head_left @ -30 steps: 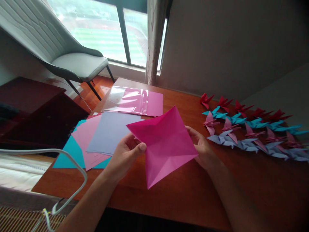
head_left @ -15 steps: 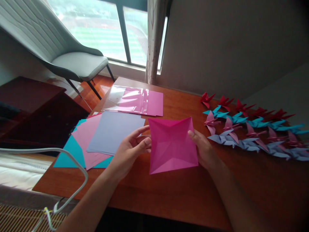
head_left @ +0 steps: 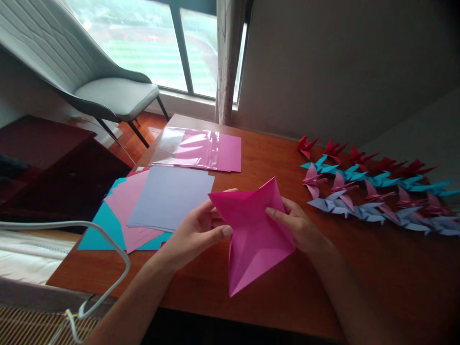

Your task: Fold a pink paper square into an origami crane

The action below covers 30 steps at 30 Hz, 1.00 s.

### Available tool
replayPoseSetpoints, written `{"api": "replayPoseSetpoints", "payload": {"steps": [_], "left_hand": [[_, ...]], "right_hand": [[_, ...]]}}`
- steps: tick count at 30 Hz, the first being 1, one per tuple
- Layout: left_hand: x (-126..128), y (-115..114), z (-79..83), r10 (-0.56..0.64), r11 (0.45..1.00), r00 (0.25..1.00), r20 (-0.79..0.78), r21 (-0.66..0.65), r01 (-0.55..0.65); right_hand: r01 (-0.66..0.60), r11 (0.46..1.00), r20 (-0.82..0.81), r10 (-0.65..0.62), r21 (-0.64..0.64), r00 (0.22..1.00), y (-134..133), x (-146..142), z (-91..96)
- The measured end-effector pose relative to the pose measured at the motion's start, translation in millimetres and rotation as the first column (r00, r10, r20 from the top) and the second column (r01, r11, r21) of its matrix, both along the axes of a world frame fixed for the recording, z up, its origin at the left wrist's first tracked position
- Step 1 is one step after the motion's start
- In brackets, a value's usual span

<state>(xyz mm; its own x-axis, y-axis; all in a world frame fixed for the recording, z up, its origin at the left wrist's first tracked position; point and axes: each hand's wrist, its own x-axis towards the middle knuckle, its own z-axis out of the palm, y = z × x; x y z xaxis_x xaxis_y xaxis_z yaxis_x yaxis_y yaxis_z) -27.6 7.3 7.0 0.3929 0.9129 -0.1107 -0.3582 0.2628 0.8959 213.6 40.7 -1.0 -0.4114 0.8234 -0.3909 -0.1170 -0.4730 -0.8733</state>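
Two bare hands meet at one square of magenta paper (head_left: pixel 257 230), creased and slightly cupped, its four corners drawn out into points. The right hand (head_left: pixel 300 225) grips it: thumb pressed on the front face, the other fingers behind the right edge. The left hand (head_left: pixel 201 227) has its fingers half curled at the left edge, some partly behind the sheet, thumb beside that edge; whether they pinch it I cannot tell. The paper is held tilted above the near part of the wooden table (head_left: pixel 294 292), one point aimed down toward the front edge.

Beyond the left hand, a stack of lavender sheets (head_left: pixel 168 196) overlaps light pink sheets (head_left: pixel 134 201), with turquoise sheets (head_left: pixel 104 230) beneath and a bit of red showing at the back. Farther back is a clear plastic sleeve (head_left: pixel 196 146), glossy and creased. Pink sheets (head_left: pixel 230 153) show through its right part and extend bare past its right end; whether they lie in it or under it is unclear.

To the right stand rows of folded paper birds: red (head_left: pixel 336 151), turquoise (head_left: pixel 352 175), pink (head_left: pixel 339 184) and pale lavender (head_left: pixel 366 213), red farthest back. Past the table are a grey chair (head_left: pixel 115 93) and a window (head_left: pixel 151 52).
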Motion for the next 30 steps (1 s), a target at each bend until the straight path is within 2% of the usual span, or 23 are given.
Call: {"api": "replayPoseSetpoints", "payload": {"steps": [9,13,17,22,30], "left_hand": [[1.7,-6.3,2.0,-0.046,0.999,0.996,-0.078,0.006,0.047],[0.0,-6.5,3.7,-0.065,0.994,0.990,-0.123,0.077,0.075],[-0.6,-5.8,5.3,-0.100,0.979,0.967,-0.232,0.149,0.137],[-1.7,-5.0,5.0,-0.043,0.972,0.944,-0.328,0.204,0.116],[-1.9,-4.3,2.3,-0.018,0.978,0.942,-0.335,0.190,0.086]], "right_hand": [[-0.072,0.997,-0.006,0.072,-0.004,0.997,1.0,0.3,-1.9],[-0.118,0.993,-0.017,0.118,-0.011,0.993,0.9,1.3,-0.3],[-0.169,0.985,0.009,0.169,-0.022,0.986,1.7,2.3,0.9],[-0.159,0.987,-0.028,0.160,0.010,0.987,3.4,1.7,3.7],[-0.073,0.997,-0.136,0.074,0.011,0.988,5.9,2.2,0.0]]}}
